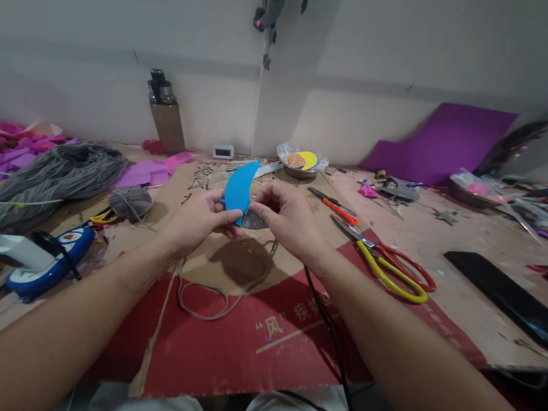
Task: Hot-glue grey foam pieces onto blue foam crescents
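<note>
My left hand point(207, 217) holds a curved, flat blue piece point(239, 189) upright above the cardboard, thumb in front and fingers behind. My right hand point(286, 218) is closed in a pinch at the blue piece's lower right edge; what sits between its fingertips is too small to make out. A dark grey piece point(255, 221) shows just below those fingertips, partly hidden by them. Under the hands, a thin grey yarn point(202, 318) lies in a loose loop on the cardboard point(220, 362), its upper ends running toward the hands.
Yellow-and-red scissors point(389, 268) and an orange-handled cutter point(336, 206) lie to the right, with a black phone point(512, 298) beyond. A bowl point(301, 169) stands behind. Grey yarn point(78, 170) and a blue power strip point(52, 268) are left. A black cable point(332, 327) crosses the front edge.
</note>
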Available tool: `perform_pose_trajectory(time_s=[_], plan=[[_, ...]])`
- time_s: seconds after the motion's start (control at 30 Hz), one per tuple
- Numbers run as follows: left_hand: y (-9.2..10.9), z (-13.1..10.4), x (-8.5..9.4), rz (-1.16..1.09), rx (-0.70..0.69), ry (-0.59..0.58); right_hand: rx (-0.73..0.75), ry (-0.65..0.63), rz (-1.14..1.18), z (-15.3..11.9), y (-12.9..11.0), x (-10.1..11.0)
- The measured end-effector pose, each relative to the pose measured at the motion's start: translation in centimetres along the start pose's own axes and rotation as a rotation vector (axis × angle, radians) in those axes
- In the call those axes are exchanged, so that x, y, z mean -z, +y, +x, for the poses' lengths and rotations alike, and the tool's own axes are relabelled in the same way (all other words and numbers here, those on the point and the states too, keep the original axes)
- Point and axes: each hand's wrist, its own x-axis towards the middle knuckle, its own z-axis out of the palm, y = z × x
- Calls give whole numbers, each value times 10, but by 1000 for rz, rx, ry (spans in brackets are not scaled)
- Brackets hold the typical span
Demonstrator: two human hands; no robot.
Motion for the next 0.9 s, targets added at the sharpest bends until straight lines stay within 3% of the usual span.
perform_pose_trajectory(time_s=[0.33,0.47,0.6,0.73,0.9], plan=[[4,3,17,-63,176,-52,-43,-130,42,0,0,-2],[2,2,13,10,167,-67,-68,-100,49,-1,-2,-4],[2,0,4,121,103,6,-95,-110,47,1,1,-3],[5,2,10,213,89,-63,-116,-292,116,6,8,7],[16,1,37,176,122,-190,-294,-499,213,10,13,23]])
